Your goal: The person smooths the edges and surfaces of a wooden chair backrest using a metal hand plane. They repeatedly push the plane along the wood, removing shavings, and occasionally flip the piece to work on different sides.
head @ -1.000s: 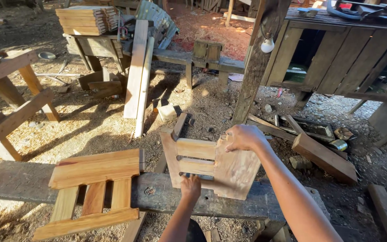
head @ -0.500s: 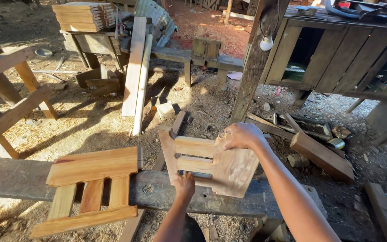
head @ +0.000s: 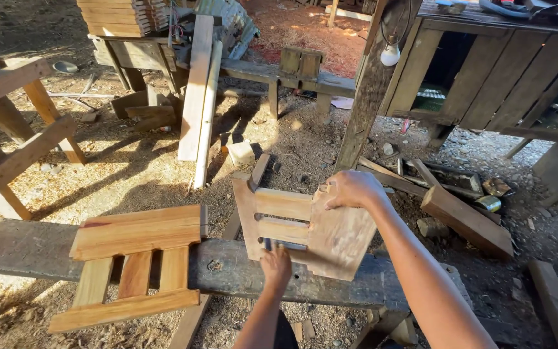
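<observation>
A small wooden frame [head: 292,223] made of two side boards and cross slats stands tilted on a dark workbench plank [head: 27,249]. My right hand [head: 350,189] grips the top of its right board. My left hand [head: 275,265] is closed at the frame's lower edge, on or just below the bottom slat. A second slatted wooden frame [head: 134,255] lies flat on the plank to the left, untouched.
A wooden sawhorse [head: 14,136] stands at left. Long boards [head: 198,90] lean near a stack of cut planks [head: 114,16] at the back. A post [head: 369,84], a plank wall [head: 505,71] and scrap blocks [head: 466,220] lie right. Sawdust covers the ground.
The frame in my hands has barely shifted; my left hand stays at its lower edge and my right hand keeps its grip on top.
</observation>
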